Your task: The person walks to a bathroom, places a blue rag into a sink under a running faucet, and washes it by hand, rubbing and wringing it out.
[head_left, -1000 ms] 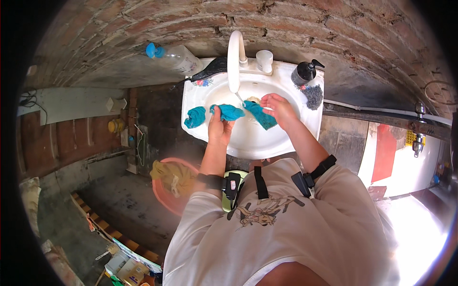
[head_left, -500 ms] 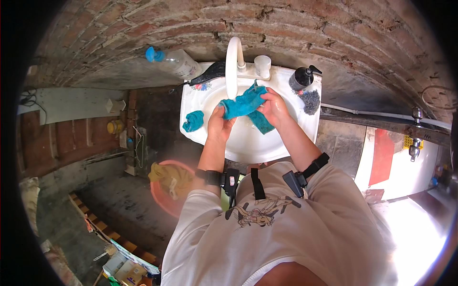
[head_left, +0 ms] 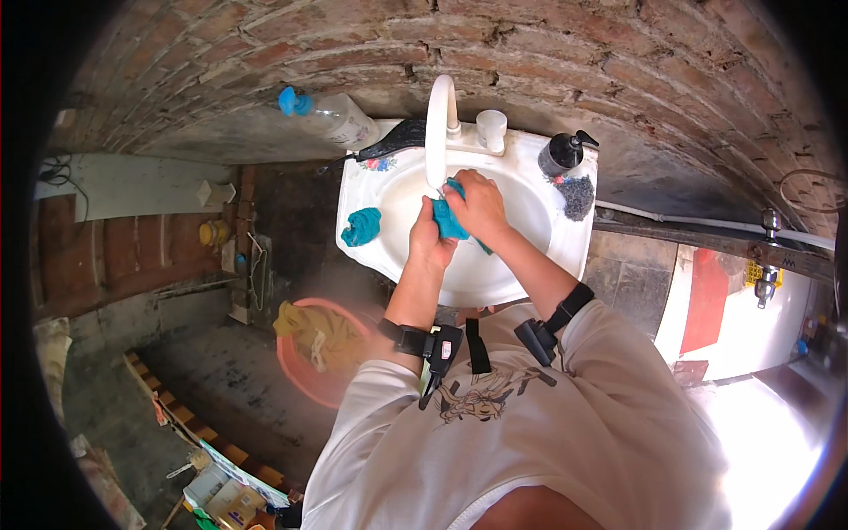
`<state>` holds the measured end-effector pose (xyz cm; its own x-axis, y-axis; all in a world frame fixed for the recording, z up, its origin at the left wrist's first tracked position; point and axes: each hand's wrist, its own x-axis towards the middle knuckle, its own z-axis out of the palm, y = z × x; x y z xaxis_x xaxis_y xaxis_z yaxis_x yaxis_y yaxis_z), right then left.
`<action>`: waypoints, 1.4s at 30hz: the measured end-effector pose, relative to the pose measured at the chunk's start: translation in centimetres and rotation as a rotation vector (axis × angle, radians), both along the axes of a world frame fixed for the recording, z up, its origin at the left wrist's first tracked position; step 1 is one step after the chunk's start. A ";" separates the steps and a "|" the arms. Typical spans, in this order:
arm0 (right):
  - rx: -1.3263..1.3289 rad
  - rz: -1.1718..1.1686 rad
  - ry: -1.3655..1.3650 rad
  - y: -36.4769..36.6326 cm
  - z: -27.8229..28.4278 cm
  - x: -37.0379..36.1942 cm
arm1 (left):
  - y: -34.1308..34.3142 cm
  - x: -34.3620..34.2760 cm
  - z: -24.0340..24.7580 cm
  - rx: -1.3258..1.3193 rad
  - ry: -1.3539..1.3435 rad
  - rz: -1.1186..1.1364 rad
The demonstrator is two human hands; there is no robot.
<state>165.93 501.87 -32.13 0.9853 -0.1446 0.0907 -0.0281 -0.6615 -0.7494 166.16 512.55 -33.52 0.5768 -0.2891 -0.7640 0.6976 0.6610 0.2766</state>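
Teal cloth (head_left: 450, 226): bunched over basin (head_left: 534, 190), just by tap (head_left: 436, 132) mouth
Left hand (head_left: 429, 244): grips its left side
Right hand (head_left: 480, 210): wrapped over its right side
Nearer hand: neither, both touching
Long axis: can't tell, fingers hide it
Other cloth (head_left: 361, 227): basin's left rim

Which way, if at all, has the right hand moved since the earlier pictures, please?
Yes: the right hand has moved left, closer to the white faucet.
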 end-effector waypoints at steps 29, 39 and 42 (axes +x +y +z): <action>0.293 -0.022 -0.043 2.8 0.5 0.4 | -0.1 2.0 -1.8 0.039 -0.124 0.030; 0.658 -0.163 0.233 3.4 -2.4 0.6 | 0.4 1.2 -2.5 -0.070 -0.198 0.092; 0.435 -0.020 0.117 4.6 -2.0 -0.1 | 1.1 -0.1 -2.8 -0.292 -0.349 0.238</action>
<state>165.80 506.50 -34.09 0.9820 -0.1639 -0.0941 -0.1384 -0.2842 -0.9487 166.02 513.65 -36.30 0.8591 -0.2908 -0.4212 0.4170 0.8748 0.2466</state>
